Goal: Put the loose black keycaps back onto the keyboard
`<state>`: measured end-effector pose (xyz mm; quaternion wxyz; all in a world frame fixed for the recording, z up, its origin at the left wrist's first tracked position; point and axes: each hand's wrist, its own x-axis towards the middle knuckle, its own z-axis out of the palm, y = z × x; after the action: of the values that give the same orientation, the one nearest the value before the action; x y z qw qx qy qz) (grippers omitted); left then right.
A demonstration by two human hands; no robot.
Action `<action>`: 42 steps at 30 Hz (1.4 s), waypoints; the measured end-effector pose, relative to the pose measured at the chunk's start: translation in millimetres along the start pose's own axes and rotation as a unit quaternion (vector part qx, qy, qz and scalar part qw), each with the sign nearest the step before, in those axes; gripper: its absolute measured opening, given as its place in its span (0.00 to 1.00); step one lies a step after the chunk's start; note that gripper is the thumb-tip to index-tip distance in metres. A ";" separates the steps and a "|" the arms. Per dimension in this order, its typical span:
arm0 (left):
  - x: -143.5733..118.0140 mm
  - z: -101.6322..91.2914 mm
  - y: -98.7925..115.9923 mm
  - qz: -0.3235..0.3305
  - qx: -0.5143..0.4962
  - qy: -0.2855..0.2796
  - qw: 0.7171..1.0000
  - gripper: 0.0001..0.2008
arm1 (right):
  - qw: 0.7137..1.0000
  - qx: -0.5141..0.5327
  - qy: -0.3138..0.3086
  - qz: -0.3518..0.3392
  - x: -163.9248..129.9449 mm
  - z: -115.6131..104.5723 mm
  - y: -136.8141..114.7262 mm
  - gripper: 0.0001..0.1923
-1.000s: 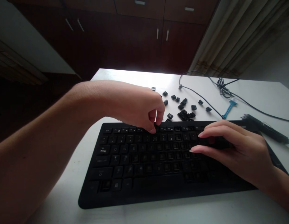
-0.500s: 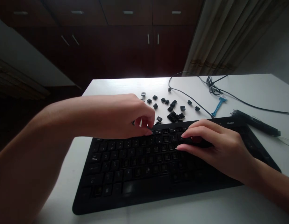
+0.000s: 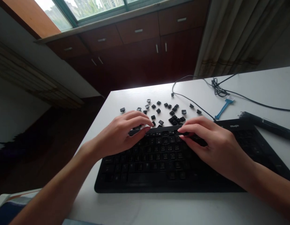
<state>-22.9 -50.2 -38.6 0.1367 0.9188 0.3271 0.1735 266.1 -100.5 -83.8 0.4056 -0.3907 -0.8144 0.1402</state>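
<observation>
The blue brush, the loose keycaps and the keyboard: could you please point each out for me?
blue brush [image 3: 222, 107], head view, on its handle.
loose keycaps [image 3: 175, 119], head view, on the densest cluster behind the keyboard.
keyboard [image 3: 159, 156], head view, on the key rows between the hands.

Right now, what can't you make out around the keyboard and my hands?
- Keys under the left hand and right hand: covered, head view.
- Key legends on the keyboard: too dark and small.
- Loose keycaps: lettering too small.
- Cable: cut off by right edge.
</observation>
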 end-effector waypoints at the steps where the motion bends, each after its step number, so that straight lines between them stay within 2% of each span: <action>1: -5.3 -0.4 -3.0 0.002 0.000 0.028 1.000 0.10 | 1.000 -0.005 0.005 0.000 -0.4 0.7 0.3 0.14; 6: -23.6 -3.4 -14.9 -0.027 0.040 0.155 0.987 0.12 | 1.000 -0.020 0.003 -0.007 -1.7 2.1 0.5 0.16; 10: -26.6 -0.8 -18.4 -0.079 0.056 0.211 0.973 0.09 | 0.999 -0.025 0.005 -0.019 -2.1 1.2 -0.6 0.15; 12: -24.4 3.3 -18.6 -0.119 0.011 0.234 0.965 0.07 | 0.999 -0.027 0.011 -0.020 -2.2 0.4 -1.6 0.15; 13: -22.6 5.4 -18.3 -0.147 -0.048 0.248 0.956 0.07 | 0.999 -0.028 0.013 -0.017 -2.3 -0.1 -2.2 0.14; 14: -20.3 7.2 -17.6 -0.179 -0.135 0.267 0.937 0.08 | 0.999 -0.029 0.016 -0.010 -2.4 -0.7 -2.7 0.13; 15: -17.8 8.4 -16.7 -0.212 -0.244 0.288 0.901 0.10 | 0.999 -0.032 0.019 0.005 -2.3 -1.6 -3.3 0.13; 18: -10.8 8.0 -12.9 -0.257 -0.537 0.343 0.727 0.15 | 0.996 -0.039 0.026 0.080 -1.5 -4.7 -4.3 0.11; 19: -9.2 6.5 -11.7 -0.258 -0.591 0.354 0.678 0.16 | 0.993 -0.039 0.028 0.106 -1.1 -5.7 -4.4 0.11; 20: -8.1 4.6 -10.8 -0.258 -0.625 0.360 0.643 0.15 | 0.991 -0.038 0.030 0.126 -0.6 -6.5 -4.3 0.11; 22: -7.3 0.1 -10.4 -0.266 -0.662 0.362 0.600 0.15 | 0.988 -0.036 0.036 0.144 -0.3 -7.3 -3.7 0.12; 26: -9.2 -8.1 -16.4 -0.274 -0.700 0.376 0.541 0.16 | 0.991 -0.038 0.036 0.123 -2.2 -5.4 -1.7 0.11; 30: -12.6 -10.7 -25.8 -0.272 -0.720 0.399 0.499 0.17 | 0.996 -0.062 0.030 0.059 -5.5 -2.9 1.1 0.12; 34: -14.9 -8.8 -30.5 -0.282 -0.737 0.397 0.469 0.14 | 0.995 -0.072 0.029 0.061 -7.7 -1.1 4.2 0.14; 37: -15.8 -8.3 -31.4 -0.290 -0.746 0.390 0.455 0.14 | 0.994 -0.080 0.028 0.069 -8.6 -0.1 5.6 0.13; 42: -16.4 -9.9 -33.2 -0.286 -0.751 0.392 0.449 0.15 | 0.992 -0.089 0.048 0.070 -10.1 1.5 5.8 0.10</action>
<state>-57.3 -34.7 -45.5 0.6722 0.1480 0.3326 0.6447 271.7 -104.1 -93.4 0.3967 -0.4873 -0.7742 0.0761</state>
